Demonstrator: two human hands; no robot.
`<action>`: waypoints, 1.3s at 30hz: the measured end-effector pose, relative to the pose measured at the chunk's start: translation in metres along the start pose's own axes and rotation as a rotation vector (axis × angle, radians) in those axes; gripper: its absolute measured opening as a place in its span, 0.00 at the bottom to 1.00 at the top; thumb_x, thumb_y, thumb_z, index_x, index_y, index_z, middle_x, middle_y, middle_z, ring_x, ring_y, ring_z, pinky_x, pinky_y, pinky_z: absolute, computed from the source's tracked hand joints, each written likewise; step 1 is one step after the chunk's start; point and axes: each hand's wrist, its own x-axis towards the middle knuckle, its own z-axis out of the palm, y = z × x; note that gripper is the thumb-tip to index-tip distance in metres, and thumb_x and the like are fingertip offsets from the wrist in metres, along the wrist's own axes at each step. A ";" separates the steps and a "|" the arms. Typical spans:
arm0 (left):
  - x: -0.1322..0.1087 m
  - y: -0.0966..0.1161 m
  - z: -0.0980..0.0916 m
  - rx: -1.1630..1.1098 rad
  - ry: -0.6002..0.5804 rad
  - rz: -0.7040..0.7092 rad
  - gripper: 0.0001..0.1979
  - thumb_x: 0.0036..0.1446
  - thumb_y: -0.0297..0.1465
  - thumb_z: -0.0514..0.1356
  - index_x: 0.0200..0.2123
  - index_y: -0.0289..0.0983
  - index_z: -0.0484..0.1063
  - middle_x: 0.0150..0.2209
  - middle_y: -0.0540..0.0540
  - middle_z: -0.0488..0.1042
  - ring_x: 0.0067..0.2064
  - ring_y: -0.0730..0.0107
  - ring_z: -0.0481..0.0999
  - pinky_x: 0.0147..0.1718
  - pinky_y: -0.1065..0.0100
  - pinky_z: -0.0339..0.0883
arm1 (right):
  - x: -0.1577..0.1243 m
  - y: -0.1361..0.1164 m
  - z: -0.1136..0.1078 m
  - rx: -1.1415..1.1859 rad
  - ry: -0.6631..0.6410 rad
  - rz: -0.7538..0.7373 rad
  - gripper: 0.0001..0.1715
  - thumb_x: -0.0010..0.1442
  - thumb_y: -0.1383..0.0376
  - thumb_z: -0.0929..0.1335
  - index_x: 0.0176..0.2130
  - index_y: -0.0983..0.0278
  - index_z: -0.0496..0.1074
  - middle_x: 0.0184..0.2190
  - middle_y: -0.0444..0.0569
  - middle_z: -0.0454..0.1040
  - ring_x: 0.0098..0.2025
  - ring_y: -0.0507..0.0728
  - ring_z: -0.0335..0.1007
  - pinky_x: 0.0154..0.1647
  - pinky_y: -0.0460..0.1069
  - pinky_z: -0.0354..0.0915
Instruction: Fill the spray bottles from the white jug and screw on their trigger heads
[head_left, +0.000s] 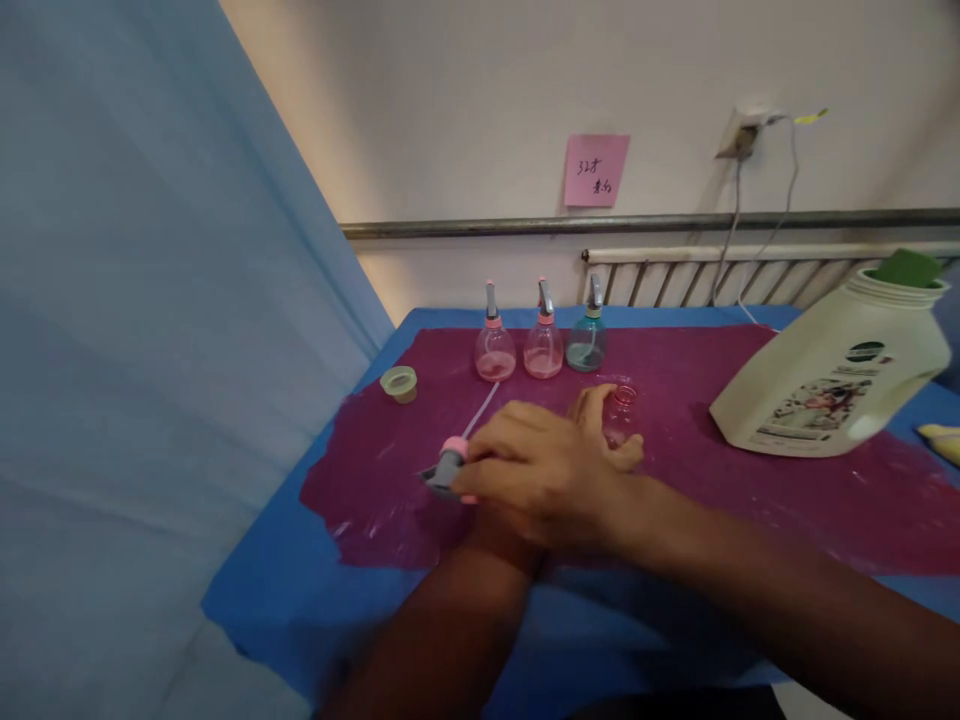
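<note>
Right hand (536,465) pinches a spray head (448,468), left hand (595,415) grips a bottle (621,420); purple sheet (375,470) and blue desk (300,580) beneath them, wall (465,120) beyond, curtain (172,260) leftward!

A blue curtain (150,300) fills the frame's left. At upper centre, a pink note (597,175) sticks to the wall (465,110) above a metal pipe (480,229); at upper right, cords (738,180) hang from a socket (739,132).

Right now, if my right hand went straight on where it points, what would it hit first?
Probably the blue curtain, with the sprayer head in your right hand leading. The small cup sits just off that line, on the far side, but depth is unclear, so it could be close.
</note>
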 end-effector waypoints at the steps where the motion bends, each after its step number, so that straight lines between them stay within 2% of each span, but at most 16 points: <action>1: 0.000 0.000 -0.001 -0.012 -0.008 0.027 0.37 0.55 0.32 0.74 0.66 0.51 0.70 0.65 0.46 0.79 0.69 0.47 0.78 0.71 0.47 0.72 | 0.009 0.000 0.015 -0.002 -0.057 -0.080 0.09 0.77 0.68 0.69 0.49 0.57 0.80 0.44 0.45 0.81 0.45 0.56 0.71 0.46 0.54 0.69; 3: 0.001 0.001 -0.004 -0.047 -0.025 0.075 0.36 0.55 0.33 0.73 0.66 0.47 0.70 0.64 0.43 0.79 0.68 0.46 0.79 0.71 0.45 0.72 | 0.029 -0.001 0.039 -0.089 -0.209 -0.195 0.11 0.79 0.68 0.66 0.47 0.60 0.79 0.43 0.47 0.79 0.43 0.58 0.67 0.42 0.55 0.66; 6: 0.002 -0.001 -0.007 -0.071 -0.040 0.082 0.35 0.56 0.33 0.72 0.66 0.46 0.69 0.65 0.42 0.78 0.67 0.46 0.78 0.69 0.43 0.73 | 0.051 0.001 0.067 -0.200 -0.319 -0.252 0.16 0.82 0.68 0.61 0.49 0.60 0.77 0.43 0.48 0.78 0.46 0.59 0.67 0.42 0.55 0.64; 8: 0.001 -0.003 -0.008 -0.069 -0.050 0.090 0.35 0.56 0.34 0.72 0.67 0.47 0.69 0.65 0.42 0.78 0.68 0.45 0.78 0.69 0.42 0.73 | 0.058 0.003 0.081 -0.214 -0.381 -0.253 0.16 0.83 0.67 0.61 0.50 0.61 0.77 0.44 0.49 0.79 0.46 0.59 0.69 0.42 0.55 0.65; 11: 0.001 -0.007 -0.005 -0.045 -0.047 0.122 0.36 0.58 0.34 0.72 0.68 0.48 0.67 0.65 0.41 0.77 0.68 0.44 0.77 0.70 0.41 0.72 | 0.054 0.006 0.097 -0.195 -0.498 -0.174 0.12 0.82 0.68 0.63 0.51 0.64 0.76 0.47 0.53 0.79 0.45 0.59 0.71 0.38 0.54 0.65; 15: 0.001 -0.012 -0.001 -0.019 -0.045 0.176 0.36 0.59 0.34 0.72 0.68 0.44 0.67 0.65 0.39 0.76 0.68 0.45 0.77 0.70 0.45 0.72 | 0.039 0.006 0.102 -0.185 -0.562 -0.039 0.10 0.81 0.68 0.64 0.54 0.66 0.75 0.49 0.55 0.80 0.46 0.60 0.75 0.38 0.53 0.68; 19: 0.004 -0.012 0.000 -0.015 -0.049 0.177 0.36 0.58 0.35 0.72 0.68 0.45 0.66 0.66 0.41 0.76 0.69 0.47 0.77 0.71 0.45 0.70 | 0.031 0.002 0.087 -0.181 -0.556 0.048 0.10 0.80 0.67 0.66 0.56 0.66 0.75 0.49 0.55 0.80 0.46 0.61 0.76 0.40 0.55 0.70; 22: 0.005 -0.012 0.001 -0.028 -0.047 0.152 0.36 0.58 0.34 0.72 0.68 0.44 0.66 0.66 0.40 0.76 0.69 0.46 0.76 0.71 0.43 0.70 | 0.019 -0.001 0.062 -0.123 -0.427 0.120 0.09 0.79 0.65 0.68 0.54 0.64 0.77 0.48 0.53 0.80 0.47 0.61 0.76 0.44 0.56 0.72; 26: 0.005 -0.018 0.001 -0.062 0.040 0.147 0.39 0.57 0.32 0.72 0.70 0.45 0.66 0.67 0.41 0.74 0.69 0.45 0.76 0.72 0.46 0.70 | -0.027 -0.002 0.015 0.031 -0.061 0.284 0.10 0.76 0.66 0.69 0.55 0.62 0.77 0.52 0.54 0.82 0.53 0.61 0.78 0.57 0.59 0.75; 28: 0.006 -0.021 -0.003 -0.075 -0.004 0.146 0.39 0.62 0.32 0.69 0.74 0.45 0.63 0.70 0.40 0.71 0.71 0.44 0.75 0.73 0.48 0.69 | -0.062 0.001 -0.009 0.068 0.122 0.354 0.12 0.75 0.68 0.69 0.55 0.60 0.77 0.52 0.53 0.84 0.55 0.60 0.80 0.58 0.58 0.76; 29: 0.008 -0.022 -0.006 -0.066 -0.088 0.160 0.39 0.64 0.32 0.67 0.76 0.44 0.61 0.71 0.39 0.71 0.73 0.42 0.73 0.74 0.47 0.67 | -0.082 0.003 -0.021 0.061 0.174 0.398 0.13 0.75 0.68 0.69 0.56 0.59 0.77 0.51 0.52 0.84 0.54 0.60 0.81 0.58 0.58 0.77; 31: 0.011 -0.020 -0.011 -0.017 -0.148 0.168 0.46 0.61 0.35 0.71 0.78 0.42 0.58 0.73 0.35 0.68 0.76 0.39 0.70 0.76 0.43 0.64 | -0.122 0.011 -0.044 -0.018 0.269 0.508 0.12 0.74 0.68 0.71 0.56 0.58 0.78 0.51 0.52 0.84 0.53 0.59 0.82 0.55 0.57 0.79; 33: 0.014 -0.016 -0.014 0.043 -0.107 0.114 0.50 0.58 0.37 0.73 0.78 0.41 0.56 0.75 0.32 0.66 0.77 0.37 0.67 0.77 0.40 0.62 | -0.161 0.021 -0.070 -0.136 0.344 0.617 0.12 0.74 0.64 0.72 0.55 0.59 0.79 0.50 0.53 0.84 0.50 0.60 0.83 0.53 0.57 0.80; 35: 0.016 -0.011 -0.015 0.088 -0.073 0.048 0.48 0.58 0.37 0.73 0.77 0.40 0.58 0.75 0.31 0.66 0.76 0.37 0.68 0.76 0.38 0.62 | -0.199 0.034 -0.098 -0.252 0.450 0.718 0.13 0.72 0.60 0.74 0.55 0.59 0.81 0.50 0.53 0.84 0.47 0.59 0.83 0.51 0.57 0.80; 38: 0.017 -0.008 -0.015 0.098 -0.060 0.005 0.44 0.59 0.38 0.73 0.74 0.40 0.60 0.72 0.31 0.70 0.74 0.38 0.72 0.74 0.39 0.65 | -0.244 0.064 -0.143 -0.373 0.706 0.950 0.21 0.68 0.55 0.77 0.57 0.59 0.80 0.51 0.53 0.84 0.45 0.59 0.82 0.52 0.58 0.79; 39: 0.017 -0.008 -0.015 0.092 -0.056 -0.001 0.43 0.59 0.38 0.73 0.74 0.41 0.61 0.72 0.32 0.71 0.73 0.38 0.73 0.73 0.39 0.66 | -0.256 0.076 -0.157 -0.410 0.837 0.997 0.23 0.66 0.54 0.77 0.57 0.60 0.80 0.51 0.54 0.84 0.46 0.60 0.82 0.52 0.58 0.78</action>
